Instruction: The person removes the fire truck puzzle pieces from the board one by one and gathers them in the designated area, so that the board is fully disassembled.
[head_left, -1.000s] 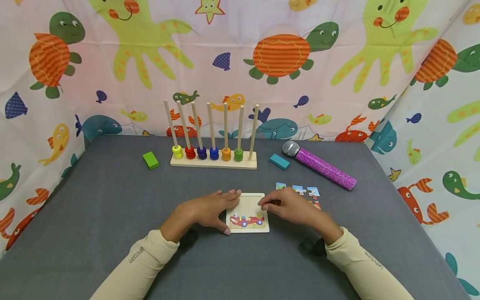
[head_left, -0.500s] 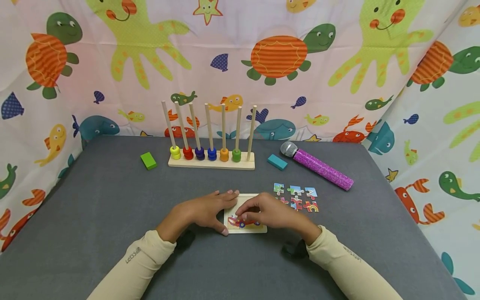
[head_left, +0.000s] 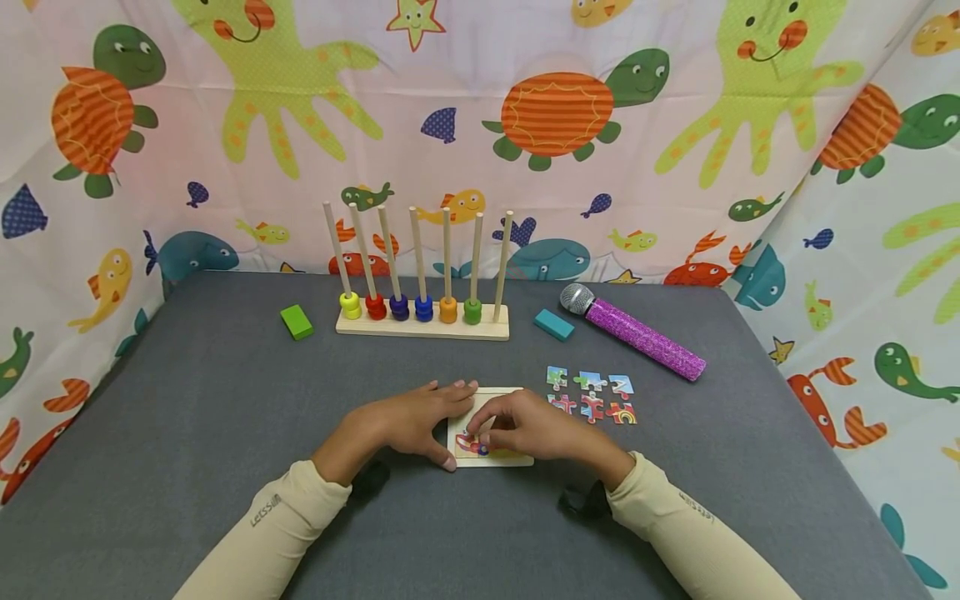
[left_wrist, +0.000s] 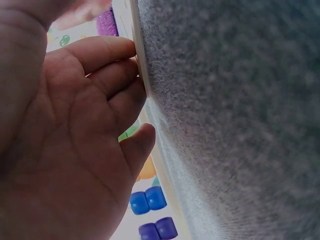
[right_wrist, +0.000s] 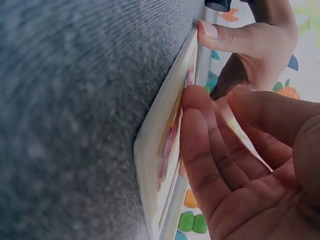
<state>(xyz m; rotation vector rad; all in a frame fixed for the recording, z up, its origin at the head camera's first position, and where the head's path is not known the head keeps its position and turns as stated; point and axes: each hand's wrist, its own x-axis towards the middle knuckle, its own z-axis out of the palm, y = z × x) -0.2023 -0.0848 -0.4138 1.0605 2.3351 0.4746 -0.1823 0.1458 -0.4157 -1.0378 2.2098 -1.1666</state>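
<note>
Fingertips (head_left: 474, 432) of right hand (head_left: 525, 429) curled, pressing red-car jigsaw piece (head_left: 471, 445) lower centre | left hand (head_left: 408, 421) flat, bracing pale wooden puzzle tray (head_left: 501, 392) | press evenly, keep tray pinned.

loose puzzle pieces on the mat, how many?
6, in two rows of three right of the puzzle tray: top row; bottom row. The right hand may hide more.

You get bright, even light from above in the head view, with small soft shadows under the sleeves (head_left: 300, 508) on the grey table (head_left: 187, 400). The curtain (head_left: 480, 125) bows at the edges. Both wrist views are dimmer, close and blurred, the table surface fuzzy.
</note>
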